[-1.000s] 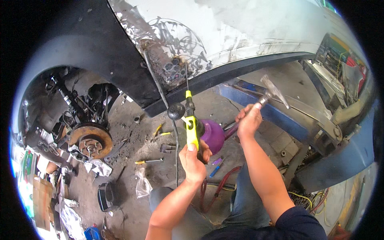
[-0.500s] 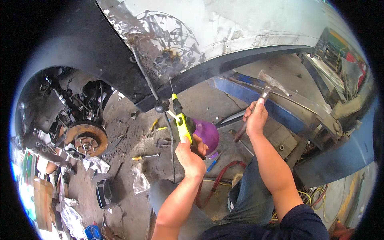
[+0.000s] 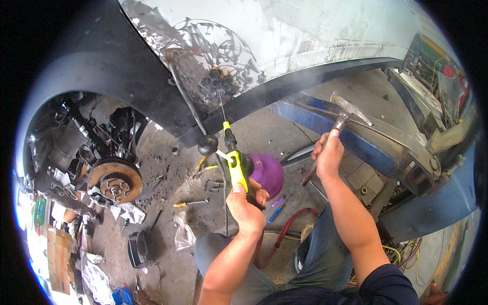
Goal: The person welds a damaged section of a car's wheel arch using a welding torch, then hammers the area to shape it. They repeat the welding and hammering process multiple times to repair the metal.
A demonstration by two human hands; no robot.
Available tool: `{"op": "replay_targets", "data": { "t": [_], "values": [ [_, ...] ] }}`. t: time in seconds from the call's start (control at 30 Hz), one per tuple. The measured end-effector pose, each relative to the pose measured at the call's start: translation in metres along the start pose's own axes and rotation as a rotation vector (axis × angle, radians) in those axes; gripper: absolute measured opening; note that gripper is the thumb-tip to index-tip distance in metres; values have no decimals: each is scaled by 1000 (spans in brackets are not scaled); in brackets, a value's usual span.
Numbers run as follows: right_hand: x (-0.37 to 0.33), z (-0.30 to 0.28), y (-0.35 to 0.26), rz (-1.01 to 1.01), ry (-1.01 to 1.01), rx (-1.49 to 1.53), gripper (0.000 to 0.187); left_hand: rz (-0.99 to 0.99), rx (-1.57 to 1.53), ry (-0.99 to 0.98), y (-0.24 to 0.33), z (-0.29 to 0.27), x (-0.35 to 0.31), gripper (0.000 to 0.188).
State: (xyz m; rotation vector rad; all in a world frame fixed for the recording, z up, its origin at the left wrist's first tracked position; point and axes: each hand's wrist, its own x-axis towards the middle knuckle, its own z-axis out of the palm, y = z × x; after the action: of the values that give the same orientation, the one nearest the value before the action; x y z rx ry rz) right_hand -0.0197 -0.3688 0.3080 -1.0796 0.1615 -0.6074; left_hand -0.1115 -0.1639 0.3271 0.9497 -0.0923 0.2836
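My left hand (image 3: 246,207) is closed round a spray bottle with a purple body (image 3: 268,176) and a yellow-and-black trigger head. A thin jet runs from its nozzle to a cluster of dark scorched spots (image 3: 216,81) low on the white car panel (image 3: 305,30). Faint mist hangs along the panel's lower edge. My right hand (image 3: 328,153) grips a hammer (image 3: 351,109) by its handle, head up, apart from the car. Left of the nozzle, a metal rod with a black ball (image 3: 207,145) leans against the scraped, bare-metal part of the panel.
At left, a dark fender (image 3: 96,66) arches over a rusty brake disc (image 3: 116,182). A blue metal frame (image 3: 325,124) lies at right. Screwdrivers, a clear plastic bag (image 3: 184,233), a black box-like part (image 3: 140,249) and a red hose (image 3: 284,231) litter the floor.
The scene has shifted slightly right and down in view. Mist has spread rightward along the panel's lower edge. Both hands keep their holds.
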Motion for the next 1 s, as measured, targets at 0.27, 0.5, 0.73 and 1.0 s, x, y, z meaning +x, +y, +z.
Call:
{"op": "replay_targets", "data": {
  "t": [0.27, 0.5, 0.73, 1.0],
  "values": [
    [-3, 0, -3, 9, -19, -26, 50, 8, -1, 67, 3, -1, -1, 53],
    [-3, 2, -2, 2, -9, -1, 49, 16, 9, 34, 2, -1, -2, 52],
    [-4, 3, -3, 38, -4, 8, 49, 12, 19, 26, 1, -1, -4, 51],
    [-3, 3, 0, 25, 4, -38, 51, 43, -11, 56, 1, -3, -2, 51]
  ]
}}
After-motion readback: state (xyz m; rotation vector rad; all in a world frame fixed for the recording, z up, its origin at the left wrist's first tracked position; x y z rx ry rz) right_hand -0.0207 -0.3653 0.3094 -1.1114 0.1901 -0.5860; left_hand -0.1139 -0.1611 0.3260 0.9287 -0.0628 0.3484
